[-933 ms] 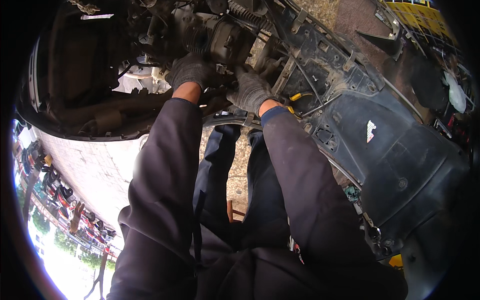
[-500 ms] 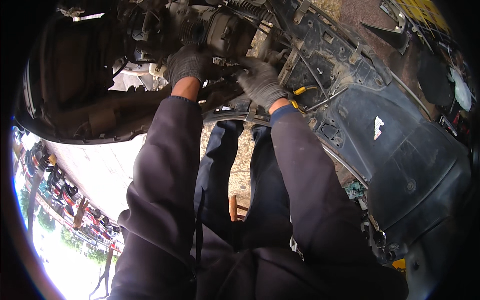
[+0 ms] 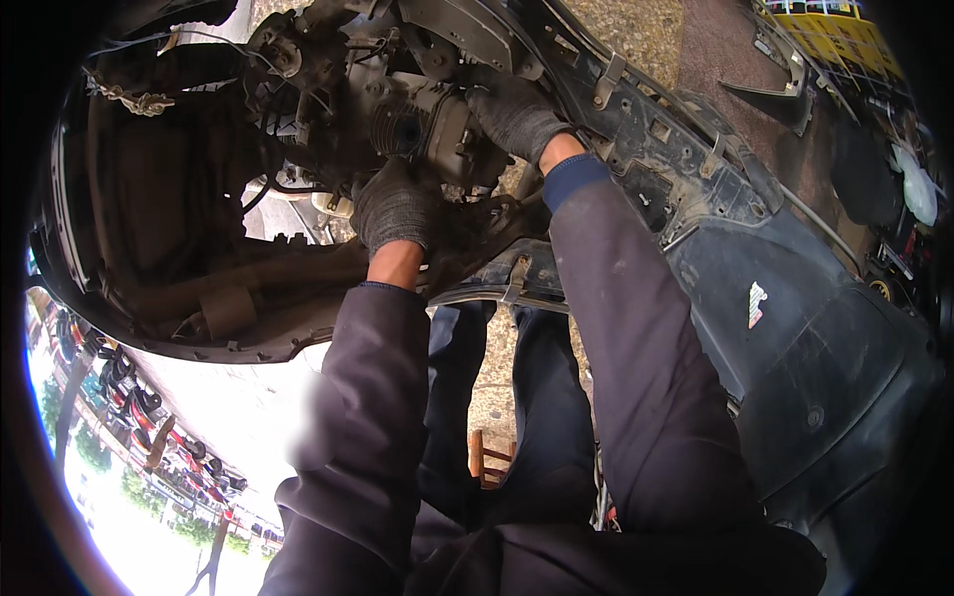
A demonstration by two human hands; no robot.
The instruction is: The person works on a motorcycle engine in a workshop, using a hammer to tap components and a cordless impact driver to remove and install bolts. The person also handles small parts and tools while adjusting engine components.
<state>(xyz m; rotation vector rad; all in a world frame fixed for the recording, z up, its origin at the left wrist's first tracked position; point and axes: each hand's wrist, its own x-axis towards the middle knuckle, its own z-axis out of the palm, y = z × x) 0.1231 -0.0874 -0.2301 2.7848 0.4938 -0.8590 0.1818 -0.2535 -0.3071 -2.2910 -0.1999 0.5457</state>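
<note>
My left hand [image 3: 393, 209], in a dark grey knit glove, is bent closed against the near side of a dirty engine [image 3: 462, 139]. Its fingertips are hidden behind the glove's back, and what they hold cannot be made out. Farther away and to the right, my right hand [image 3: 519, 117], gloved alike, curls over the engine's right end, beside the finned cylinder [image 3: 390, 127]. Whatever lies under those fingers is hidden too. The engine sits within the opened underside of what looks like a scooter, between dark plastic body panels.
A large dark body panel [image 3: 795, 318] spreads at the right, a curved brown-black shell [image 3: 199, 283] at the left. A wooden stool [image 3: 490, 455] shows between my legs. Loose trim [image 3: 770, 84] and a yellow crate [image 3: 840, 45] lie at the far right.
My right hand has moved away from me, to the engine's right end. My left hand has come lower beside the engine. The view has shifted; yellow grips by my right wrist no longer show.
</note>
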